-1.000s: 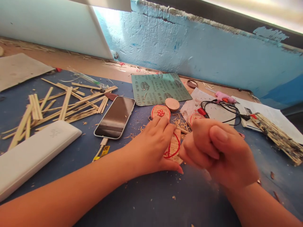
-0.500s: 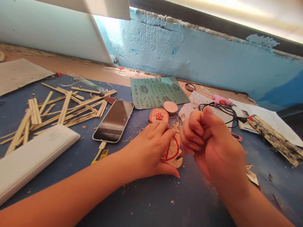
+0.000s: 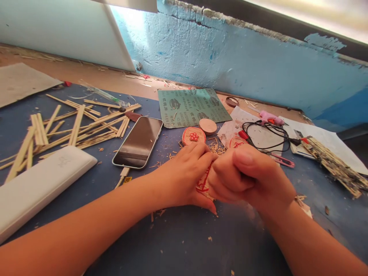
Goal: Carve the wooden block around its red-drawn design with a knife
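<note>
My left hand (image 3: 184, 174) presses down on a wooden disc with a red drawn design (image 3: 204, 184), its fingers spread over the disc's left side. My right hand (image 3: 250, 176) is a closed fist against the left fingers, covering most of the disc. A small dark-tipped carving tool showed in that fist a moment ago, and now the fist hides it. Just above my hands lie wood shavings (image 3: 216, 147) and a disc with a red flower (image 3: 194, 136).
On the blue work surface lie a phone (image 3: 138, 142), a white power bank (image 3: 43, 184), scattered wooden sticks (image 3: 77, 130), green sandpaper (image 3: 192, 107), a plain wooden disc (image 3: 207, 126), a pink glue gun (image 3: 270, 118), black cable (image 3: 267, 132), and pink snips (image 3: 283, 161).
My right fist has tilted down and moved left, now covering more of the disc. The tool's tip no longer shows. My left hand stays on the disc.
</note>
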### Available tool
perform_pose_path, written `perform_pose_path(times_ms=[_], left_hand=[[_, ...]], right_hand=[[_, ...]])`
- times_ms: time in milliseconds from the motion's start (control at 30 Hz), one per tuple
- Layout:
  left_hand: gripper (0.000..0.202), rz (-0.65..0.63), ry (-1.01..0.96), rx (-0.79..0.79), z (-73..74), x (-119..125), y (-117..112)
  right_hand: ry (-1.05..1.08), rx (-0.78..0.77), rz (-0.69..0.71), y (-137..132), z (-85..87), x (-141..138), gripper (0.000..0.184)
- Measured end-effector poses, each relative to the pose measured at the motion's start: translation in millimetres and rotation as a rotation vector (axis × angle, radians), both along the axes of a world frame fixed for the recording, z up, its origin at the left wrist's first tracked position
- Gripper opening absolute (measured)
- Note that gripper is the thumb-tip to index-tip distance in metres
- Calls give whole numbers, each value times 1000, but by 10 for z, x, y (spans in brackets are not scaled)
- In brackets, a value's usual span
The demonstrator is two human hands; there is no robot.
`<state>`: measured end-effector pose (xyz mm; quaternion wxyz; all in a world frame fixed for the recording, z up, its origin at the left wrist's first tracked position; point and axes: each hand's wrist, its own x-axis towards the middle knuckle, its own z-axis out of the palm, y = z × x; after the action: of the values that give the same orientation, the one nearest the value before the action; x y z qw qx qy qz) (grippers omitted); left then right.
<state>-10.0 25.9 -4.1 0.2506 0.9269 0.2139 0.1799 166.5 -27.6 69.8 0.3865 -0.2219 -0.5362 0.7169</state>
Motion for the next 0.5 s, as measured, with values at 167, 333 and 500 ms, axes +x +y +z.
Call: perform_pose_path(times_ms=[167,333,500], left_hand=[[89,-11,22,-22,38,-10,3],[114,24,0,-5,40,-11,-8],[107,20,26,5,30,-19,-6]], right_hand=[[7,51,-204,-68,-7,-39,53],[-28,23,-417,-133,0,-30,49],[-90,53,-421,-201,16,-67,50]])
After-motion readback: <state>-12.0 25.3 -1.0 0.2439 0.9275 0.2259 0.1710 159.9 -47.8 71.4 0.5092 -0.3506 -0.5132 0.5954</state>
